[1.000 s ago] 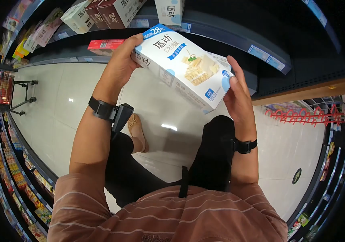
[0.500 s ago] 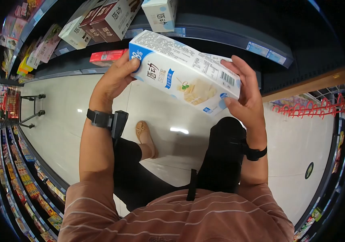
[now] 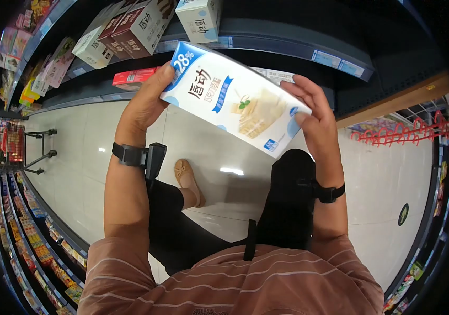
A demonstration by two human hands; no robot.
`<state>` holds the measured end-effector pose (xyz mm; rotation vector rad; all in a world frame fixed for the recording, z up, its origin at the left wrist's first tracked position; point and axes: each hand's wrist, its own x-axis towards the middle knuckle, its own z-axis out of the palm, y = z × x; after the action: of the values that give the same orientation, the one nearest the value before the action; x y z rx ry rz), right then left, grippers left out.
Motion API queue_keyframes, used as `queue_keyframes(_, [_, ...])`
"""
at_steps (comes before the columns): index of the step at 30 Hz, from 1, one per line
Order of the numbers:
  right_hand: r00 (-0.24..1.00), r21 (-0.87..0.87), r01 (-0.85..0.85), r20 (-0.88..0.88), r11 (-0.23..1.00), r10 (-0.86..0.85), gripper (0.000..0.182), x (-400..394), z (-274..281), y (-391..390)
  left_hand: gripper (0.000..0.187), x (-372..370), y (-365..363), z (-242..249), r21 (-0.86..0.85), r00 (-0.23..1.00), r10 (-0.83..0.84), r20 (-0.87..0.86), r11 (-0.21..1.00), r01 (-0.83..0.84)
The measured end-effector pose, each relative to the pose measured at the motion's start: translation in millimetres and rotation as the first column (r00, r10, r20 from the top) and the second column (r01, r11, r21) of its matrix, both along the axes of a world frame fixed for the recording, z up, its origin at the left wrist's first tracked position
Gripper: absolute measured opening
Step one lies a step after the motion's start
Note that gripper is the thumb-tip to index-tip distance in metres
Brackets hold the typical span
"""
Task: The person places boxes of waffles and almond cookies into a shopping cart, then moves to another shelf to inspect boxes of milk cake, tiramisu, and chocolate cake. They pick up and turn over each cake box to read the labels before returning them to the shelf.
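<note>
I hold a white and blue biscuit box (image 3: 232,100) with "28%" printed on its corner, tilted, its front face toward me. My left hand (image 3: 146,102) grips the box's left end, thumb on the front. My right hand (image 3: 316,118) clasps the right end, fingers over the top edge. Both wrists carry black bands. The box hangs in the air in front of a dark store shelf (image 3: 287,42).
More boxes of the same brand (image 3: 143,23) stand on the shelf above, and a red box (image 3: 132,77) lies on a lower shelf. A shopping cart (image 3: 17,144) stands at the left on the pale tiled floor. Packed shelves run along the left and right edges.
The box has been turned in both hands: first its front showed, then its side with the barcode, and now the front face shows again.
</note>
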<state>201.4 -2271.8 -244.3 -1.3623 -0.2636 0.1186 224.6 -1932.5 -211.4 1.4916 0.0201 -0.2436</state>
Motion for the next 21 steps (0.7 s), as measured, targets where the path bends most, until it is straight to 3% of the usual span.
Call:
queue_keyframes(4, [0.973,0.221,0.073,-0.228,0.972,-0.021,0.06,8.6,-16.9,-6.6,0.081,-1.5,-16.2,8.2,-0.016,0.998,0.025,0.06,1.0,-0.025])
queue_keyframes(7, [0.949,0.272,0.089,-0.315,0.958,0.002,0.055,11.1,-24.8,-9.4,0.077,4.6,-23.7,4.3,-0.064,0.992,0.026,0.124,0.998,-0.018])
queue_keyframes(9, [0.93,0.327,0.071,-0.363,0.942,0.056,0.054,11.4,-28.9,-10.6,0.076,6.9,-25.9,4.0,-0.052,0.993,-0.04,0.115,0.998,0.046])
queue_keyframes(12, [0.877,0.423,0.063,-0.455,0.904,0.152,0.054,17.3,-46.1,-12.9,0.074,4.5,-30.7,4.4,-0.211,0.992,-0.119,0.049,0.969,0.127])
queue_keyframes(15, [0.802,0.548,0.034,-0.514,0.836,0.304,0.055,24.3,-64.9,-21.8,0.074,3.4,-30.2,0.4,-0.151,0.997,-0.073,0.004,0.986,0.073])
queue_keyframes(18, [0.73,0.573,0.177,-0.622,0.8,0.284,0.057,21.5,-65.3,-18.6,0.074,2.9,-32.6,-6.6,-0.106,0.998,-0.065,0.009,0.992,0.065])
queue_keyframes(19, [0.833,0.405,0.091,-0.531,0.91,0.153,0.059,10.9,-43.1,-17.8,0.074,9.0,-38.6,-6.4,-0.129,0.996,-0.086,0.027,0.988,0.089])
queue_keyframes(21, [0.84,0.441,-0.033,-0.475,0.897,0.264,0.067,13.1,-53.0,-23.3,0.074,6.9,-46.7,-2.3,-0.108,0.999,-0.039,0.022,0.993,0.041])
